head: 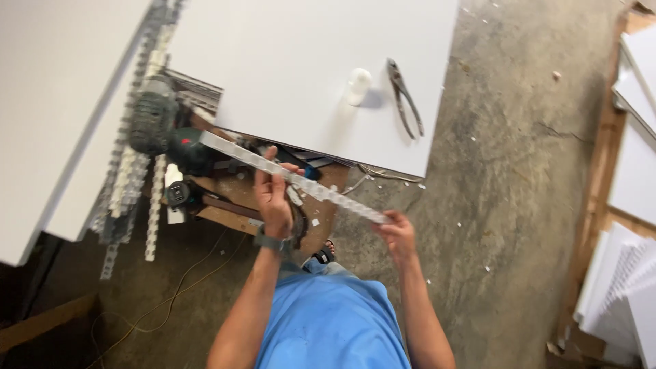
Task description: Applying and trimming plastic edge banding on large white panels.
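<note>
Both hands grip a long white perforated strip (294, 179), held slanting in the air below the near edge of the white surface (287, 55): the left hand (273, 198) closes around its middle, the right hand (396, 232) pinches its lower end. Pliers (404, 96) and a small white bottle (358, 85) lie near the surface's near right corner.

head cam – looks steeply down, near | takes in white panel (301, 61) – concrete floor (506, 205)
</note>
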